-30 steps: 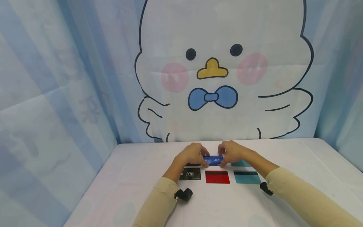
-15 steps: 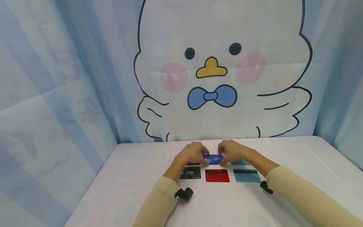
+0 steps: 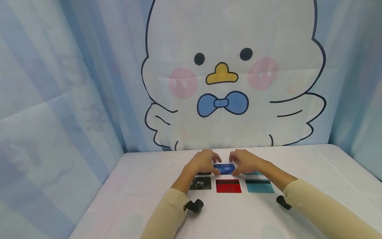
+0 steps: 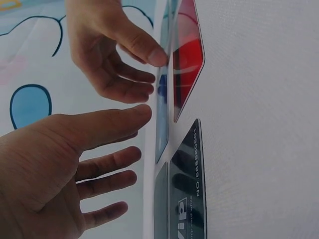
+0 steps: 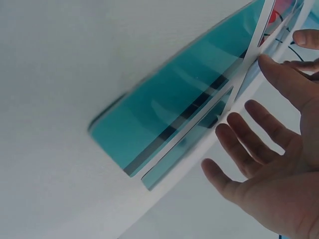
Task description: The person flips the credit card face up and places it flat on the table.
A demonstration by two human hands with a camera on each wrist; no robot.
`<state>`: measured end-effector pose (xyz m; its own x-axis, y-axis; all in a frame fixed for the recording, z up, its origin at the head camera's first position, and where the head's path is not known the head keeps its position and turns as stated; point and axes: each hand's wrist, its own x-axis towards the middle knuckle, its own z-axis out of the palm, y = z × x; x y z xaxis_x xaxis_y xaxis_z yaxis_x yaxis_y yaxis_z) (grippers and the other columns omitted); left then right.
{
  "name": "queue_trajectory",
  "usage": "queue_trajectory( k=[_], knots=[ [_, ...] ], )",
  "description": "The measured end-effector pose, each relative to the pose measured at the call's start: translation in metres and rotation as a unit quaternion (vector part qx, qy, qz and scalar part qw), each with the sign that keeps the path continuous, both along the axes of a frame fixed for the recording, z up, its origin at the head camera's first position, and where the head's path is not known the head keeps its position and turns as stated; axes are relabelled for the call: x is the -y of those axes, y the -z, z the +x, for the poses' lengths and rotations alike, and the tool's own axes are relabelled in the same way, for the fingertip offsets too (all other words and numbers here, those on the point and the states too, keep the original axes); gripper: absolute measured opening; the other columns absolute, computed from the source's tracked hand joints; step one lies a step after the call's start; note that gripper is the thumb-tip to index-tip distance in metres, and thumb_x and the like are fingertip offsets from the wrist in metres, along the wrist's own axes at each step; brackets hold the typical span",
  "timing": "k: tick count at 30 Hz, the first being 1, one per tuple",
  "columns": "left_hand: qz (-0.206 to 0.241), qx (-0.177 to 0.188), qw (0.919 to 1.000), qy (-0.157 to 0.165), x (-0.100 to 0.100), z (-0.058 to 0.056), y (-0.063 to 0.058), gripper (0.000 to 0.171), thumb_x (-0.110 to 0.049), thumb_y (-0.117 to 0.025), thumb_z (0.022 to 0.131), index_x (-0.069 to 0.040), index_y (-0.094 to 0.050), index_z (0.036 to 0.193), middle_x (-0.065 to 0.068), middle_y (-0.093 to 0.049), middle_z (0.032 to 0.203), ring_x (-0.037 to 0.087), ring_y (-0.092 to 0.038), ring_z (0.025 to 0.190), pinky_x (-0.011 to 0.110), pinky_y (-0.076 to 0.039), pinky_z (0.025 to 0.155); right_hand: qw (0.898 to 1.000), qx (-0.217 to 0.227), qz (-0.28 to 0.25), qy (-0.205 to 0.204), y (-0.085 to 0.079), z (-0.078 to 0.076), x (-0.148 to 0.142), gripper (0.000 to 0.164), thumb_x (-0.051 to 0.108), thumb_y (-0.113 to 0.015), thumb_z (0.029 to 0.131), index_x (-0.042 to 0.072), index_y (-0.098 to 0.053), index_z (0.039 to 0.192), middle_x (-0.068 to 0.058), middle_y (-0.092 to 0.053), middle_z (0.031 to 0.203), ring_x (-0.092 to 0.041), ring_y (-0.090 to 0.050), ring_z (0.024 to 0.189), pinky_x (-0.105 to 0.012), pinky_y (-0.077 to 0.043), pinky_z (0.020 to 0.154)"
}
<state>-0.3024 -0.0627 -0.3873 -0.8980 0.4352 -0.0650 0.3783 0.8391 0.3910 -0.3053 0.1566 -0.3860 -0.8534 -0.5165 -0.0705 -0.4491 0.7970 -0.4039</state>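
A blue VIP card (image 3: 225, 168) lies flat on the table in the middle of the back row, between my two hands. At its left end is my left hand (image 3: 204, 161), fingers apart and holding nothing; the left wrist view shows its thumb (image 4: 142, 113) clear of the card. My right hand (image 3: 246, 161) hovers at the other end with loosely bent fingers, and the right wrist view shows nothing in its palm (image 5: 294, 194). In the left wrist view its thumb (image 4: 155, 56) overlaps the blue card's edge; whether it touches, I cannot tell.
In the front row lie a black Vip card (image 3: 200, 183), a red card (image 3: 228, 186) and a teal card (image 3: 259, 186). Behind them, a dark card (image 3: 204, 173) and another teal card (image 3: 253, 173) are partly hidden by my hands. A printed curtain (image 3: 185, 129) hangs behind the table.
Both hands have loosened from the blue card's ends, and their fingers have spread slightly away from it. The card lies in about the same spot.
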Motion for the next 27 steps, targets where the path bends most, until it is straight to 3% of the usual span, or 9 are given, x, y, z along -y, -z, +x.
queue_trajectory(
  k=[10, 17, 27],
  knots=[
    [0.008, 0.015, 0.9998, -0.006, 0.003, 0.013, -0.005, 0.037, -0.031, -0.088, 0.084, -0.022, -0.077, 0.119, -0.001, -0.074, 0.111, 0.013, -0.064, 0.098, 0.034, -0.059, 0.086, 1.000, 0.001, -0.002, 0.000, -0.007, 0.018, -0.001, 0.039, 0.025, -0.090, 0.081, 0.010, -0.070, 0.111, -0.006, -0.067, 0.108, -0.022, -0.061, 0.101, -0.045, -0.059, 0.092],
    [0.019, 0.023, 0.9995, 0.010, 0.002, 0.023, -0.008, 0.038, -0.028, -0.088, 0.084, -0.018, -0.077, 0.119, -0.001, -0.074, 0.107, 0.012, -0.064, 0.095, 0.030, -0.059, 0.084, 1.000, 0.011, 0.007, -0.019, -0.011, 0.032, -0.005, 0.035, 0.026, -0.090, 0.081, 0.011, -0.071, 0.107, -0.003, -0.066, 0.099, -0.019, -0.059, 0.093, -0.039, -0.059, 0.084],
    [-0.018, 0.049, 0.9982, 0.028, -0.002, 0.034, -0.010, 0.039, -0.031, -0.091, 0.081, -0.022, -0.078, 0.117, -0.004, -0.074, 0.103, 0.011, -0.063, 0.094, 0.033, -0.059, 0.084, 0.999, 0.022, 0.024, -0.009, -0.016, 0.049, -0.007, 0.041, 0.027, -0.095, 0.074, 0.013, -0.070, 0.103, 0.001, -0.065, 0.099, -0.018, -0.059, 0.095, -0.039, -0.060, 0.084]
  ],
)
